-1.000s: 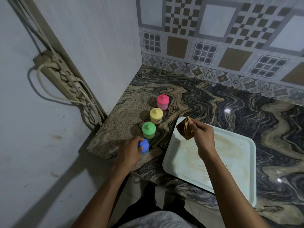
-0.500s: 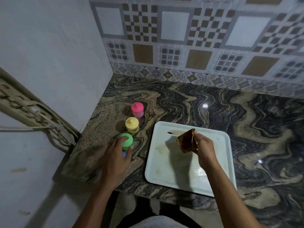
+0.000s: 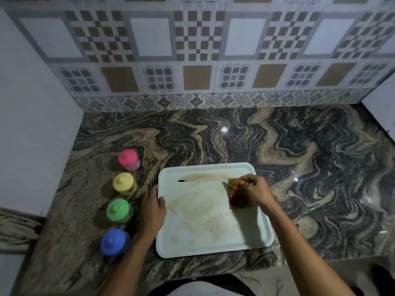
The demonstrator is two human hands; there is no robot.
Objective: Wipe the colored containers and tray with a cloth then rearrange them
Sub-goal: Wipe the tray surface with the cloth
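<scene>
A white tray [image 3: 205,238] with brown smears lies on the marble counter in front of me. My right hand [image 3: 257,192] presses a brown cloth [image 3: 238,196] onto the tray's far right part, its fingers curled over the cloth. My left hand [image 3: 152,208] grips the tray's left rim, thumb on the inside. Left of the tray several lidded containers stand in a line: pink [image 3: 129,160] farthest, then yellow [image 3: 124,184], green [image 3: 118,210] and blue [image 3: 114,242] nearest the counter edge.
The swirled marble counter [image 3: 299,159] ends at a patterned tiled wall [image 3: 198,50] behind and a plain wall [image 3: 32,124] on the left. A white panel [image 3: 382,110] stands at the far right. The counter's front edge runs just below the tray.
My left hand left the blue container and took hold of the tray's left rim. My right hand lowered the cloth onto the tray. The view swung right, towards the counter's middle.
</scene>
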